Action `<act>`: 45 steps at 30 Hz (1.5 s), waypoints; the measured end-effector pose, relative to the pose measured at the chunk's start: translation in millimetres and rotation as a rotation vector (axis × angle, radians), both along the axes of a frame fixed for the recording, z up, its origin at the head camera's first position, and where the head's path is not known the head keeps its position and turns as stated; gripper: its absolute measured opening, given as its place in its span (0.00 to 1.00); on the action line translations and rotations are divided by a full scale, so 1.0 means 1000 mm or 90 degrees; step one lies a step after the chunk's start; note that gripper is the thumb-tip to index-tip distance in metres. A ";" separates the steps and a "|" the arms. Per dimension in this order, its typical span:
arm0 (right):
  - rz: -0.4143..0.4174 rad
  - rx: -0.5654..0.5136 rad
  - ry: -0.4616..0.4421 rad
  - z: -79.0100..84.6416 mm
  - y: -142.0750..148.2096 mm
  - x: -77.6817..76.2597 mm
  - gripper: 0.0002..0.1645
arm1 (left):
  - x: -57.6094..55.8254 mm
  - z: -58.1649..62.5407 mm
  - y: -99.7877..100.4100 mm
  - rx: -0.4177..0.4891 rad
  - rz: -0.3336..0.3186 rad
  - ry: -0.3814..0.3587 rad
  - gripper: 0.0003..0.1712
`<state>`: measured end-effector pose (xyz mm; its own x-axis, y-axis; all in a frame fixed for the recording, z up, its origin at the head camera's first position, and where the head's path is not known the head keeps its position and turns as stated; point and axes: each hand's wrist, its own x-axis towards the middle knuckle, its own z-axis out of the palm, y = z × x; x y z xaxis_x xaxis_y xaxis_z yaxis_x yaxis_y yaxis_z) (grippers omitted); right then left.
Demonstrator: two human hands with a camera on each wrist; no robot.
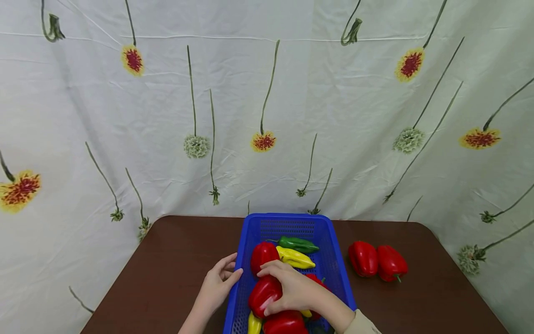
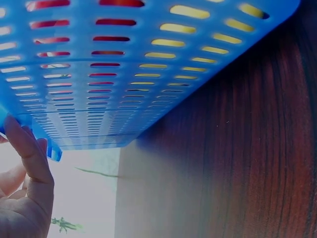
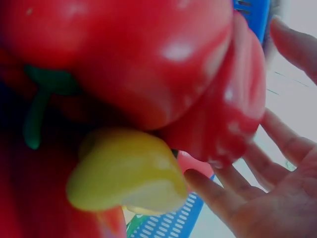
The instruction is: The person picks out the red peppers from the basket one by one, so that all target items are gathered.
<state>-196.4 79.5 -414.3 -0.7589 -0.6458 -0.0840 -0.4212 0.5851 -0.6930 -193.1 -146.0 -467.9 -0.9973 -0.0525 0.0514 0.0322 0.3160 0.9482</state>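
A blue plastic basket (image 1: 344,278) with slotted walls holds several red bell peppers and long yellow and green peppers. At its left rim my left hand (image 1: 217,284) grips the edge; the left wrist view shows bent fingers (image 2: 32,153) at the rim, beside the slotted wall. Inside the basket, my right hand (image 1: 288,285) spans a red bell pepper (image 1: 263,294), fingers over its far side and thumb at its near side. The right wrist view shows that pepper (image 3: 233,109) against the fingers, with a yellow pepper (image 3: 126,171) close by.
Two red bell peppers (image 1: 377,260) lie on the dark brown table (image 1: 167,273), right of the basket. A green pepper (image 1: 298,244) and a yellow pepper (image 1: 295,258) lie toward the basket's far end. Behind the table hangs a white flower-printed cloth (image 1: 233,102).
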 end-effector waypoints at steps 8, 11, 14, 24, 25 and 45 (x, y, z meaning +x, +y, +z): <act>0.003 0.094 0.029 -0.006 -0.007 0.002 0.43 | -0.001 -0.001 0.000 0.000 -0.001 0.007 0.27; 0.001 0.111 0.042 -0.007 -0.008 0.003 0.44 | -0.001 -0.001 0.000 0.001 -0.002 0.008 0.27; 0.000 0.115 0.053 -0.007 -0.008 0.003 0.44 | -0.001 -0.001 0.000 0.008 -0.002 0.007 0.28; -0.003 0.059 0.064 -0.009 -0.007 0.001 0.38 | -0.002 -0.004 0.001 0.016 0.002 0.005 0.28; -0.004 0.049 0.062 -0.008 -0.006 0.000 0.38 | -0.002 -0.004 0.001 0.016 0.002 0.004 0.28; -0.172 -0.252 -0.032 0.027 0.034 -0.009 0.36 | -0.001 -0.003 0.000 0.016 0.003 0.002 0.29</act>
